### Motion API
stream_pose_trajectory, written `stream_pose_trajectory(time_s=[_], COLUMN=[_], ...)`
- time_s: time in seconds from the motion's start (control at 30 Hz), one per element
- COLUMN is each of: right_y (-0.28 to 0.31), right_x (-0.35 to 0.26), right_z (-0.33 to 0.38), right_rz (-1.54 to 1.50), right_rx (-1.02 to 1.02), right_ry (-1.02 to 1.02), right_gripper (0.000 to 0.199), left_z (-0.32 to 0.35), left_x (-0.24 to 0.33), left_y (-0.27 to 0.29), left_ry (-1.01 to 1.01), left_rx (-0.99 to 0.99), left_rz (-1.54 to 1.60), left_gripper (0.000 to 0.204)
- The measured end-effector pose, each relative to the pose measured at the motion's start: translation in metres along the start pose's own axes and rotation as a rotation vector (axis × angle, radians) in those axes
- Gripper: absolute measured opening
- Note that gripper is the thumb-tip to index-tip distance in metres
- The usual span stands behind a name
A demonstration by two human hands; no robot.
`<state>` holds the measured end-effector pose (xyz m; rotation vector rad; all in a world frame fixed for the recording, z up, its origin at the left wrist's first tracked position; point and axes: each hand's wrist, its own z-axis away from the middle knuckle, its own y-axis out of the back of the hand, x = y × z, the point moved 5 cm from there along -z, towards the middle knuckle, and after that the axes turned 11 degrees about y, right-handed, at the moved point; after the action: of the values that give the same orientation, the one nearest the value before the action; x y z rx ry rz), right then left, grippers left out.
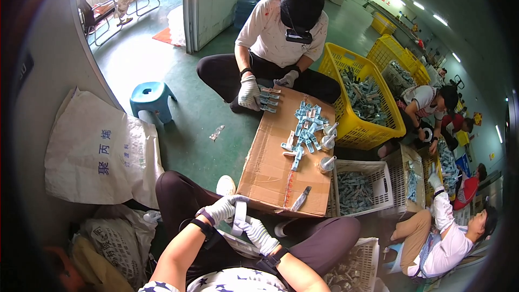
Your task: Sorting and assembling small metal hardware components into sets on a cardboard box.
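Both of my hands wear striped work gloves and meet over my lap, at the near edge of a cardboard box point(265, 167). My left hand point(219, 210) is closed on the upper end of a white strip-like band point(239, 217); its exact kind is unclear. Close beside it, my right hand point(260, 236) has its fingers curled at the band's lower part. On the box lie several blue and pinkish clothes pegs point(308, 124) in a loose pile. Small nozzled bottles point(327, 165) stand along its right side, and a flat tool with a dark end point(301, 198) lies near me.
Across the box a gloved co-worker point(267, 27) sits with a row of pegs point(269, 99). A yellow crate point(397, 127) and a white crate point(390, 184) of pegs stand right. A blue stool point(152, 97) and white sack point(102, 157) are left. Other people sit at right.
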<state>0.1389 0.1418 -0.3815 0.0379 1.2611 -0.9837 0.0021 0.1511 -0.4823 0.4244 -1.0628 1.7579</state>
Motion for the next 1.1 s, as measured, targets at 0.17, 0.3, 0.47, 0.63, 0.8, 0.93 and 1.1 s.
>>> stream_pose_trajectory(time_s=[0.17, 0.3, 0.47, 0.63, 0.8, 0.93, 1.1], right_y=[0.0, -0.005, 0.0, -0.017, 0.015, 0.001, -0.001], right_x=[0.0, 0.001, -0.007, -0.004, 0.012, 0.006, 0.0], right_z=[0.0, -0.002, 0.002, 0.0, -0.004, -0.003, 0.001], right_rz=[-0.007, -0.008, 0.011, 0.009, 0.029, 0.031, 0.038], right_rx=[-0.008, -0.015, 0.0, -0.034, -0.023, -0.062, -0.054], right_ry=[0.0, -0.004, 0.021, 0.029, 0.05, 0.04, 0.081], right_gripper=[0.033, 0.033, 0.033, 0.029, 0.035, 0.036, 0.031], left_z=[0.035, 0.024, 0.027, -0.002, 0.019, -0.019, -0.001], left_x=[0.028, 0.015, 0.025, -0.028, 0.021, -0.033, -0.01], left_y=[-0.023, 0.001, -0.015, 0.035, -0.011, 0.035, 0.018], left_ry=[0.098, -0.083, 0.044, 0.059, -0.024, 0.031, 0.002], left_rx=[0.077, 0.068, 0.033, -0.03, 0.066, -0.004, -0.014], left_rz=[0.199, -0.191, -0.124, -0.106, -0.2, -0.156, -0.152], left_gripper=[0.019, 0.024, 0.043, 0.043, 0.042, 0.042, 0.044])
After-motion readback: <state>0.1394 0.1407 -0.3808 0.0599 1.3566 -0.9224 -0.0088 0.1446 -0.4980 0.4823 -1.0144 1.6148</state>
